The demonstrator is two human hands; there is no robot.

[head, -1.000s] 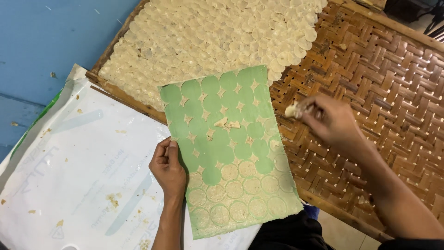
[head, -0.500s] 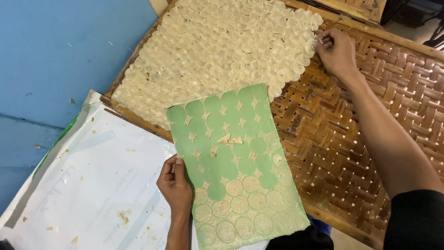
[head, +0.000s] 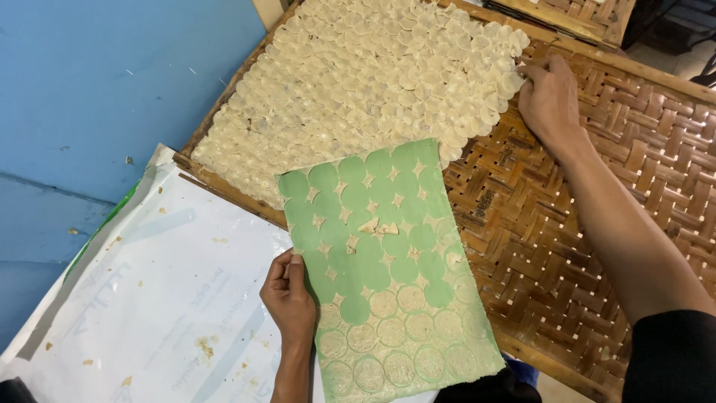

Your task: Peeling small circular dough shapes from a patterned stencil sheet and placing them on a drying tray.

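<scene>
Worked bare-handed: left hand (head: 291, 298) low in the middle of the frame, right hand (head: 552, 101) at the upper right. Wore a black sleeve (head: 671, 358) on the right arm, filling the lower right corner and stopping well short of the wrist, with the long right forearm (head: 611, 216) left uncovered. Had the left forearm (head: 292, 373) uncovered down to the bottom edge. Wore dark cloth (head: 477, 389) at the bottom centre, with a sliver of blue fabric (head: 524, 369) just beside it.

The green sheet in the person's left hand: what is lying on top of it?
On the green sheet, pale round discs cover the near end. The rest shows bare circles and a few torn scraps. The left hand covers part of its edge; its underside is hidden.
</scene>
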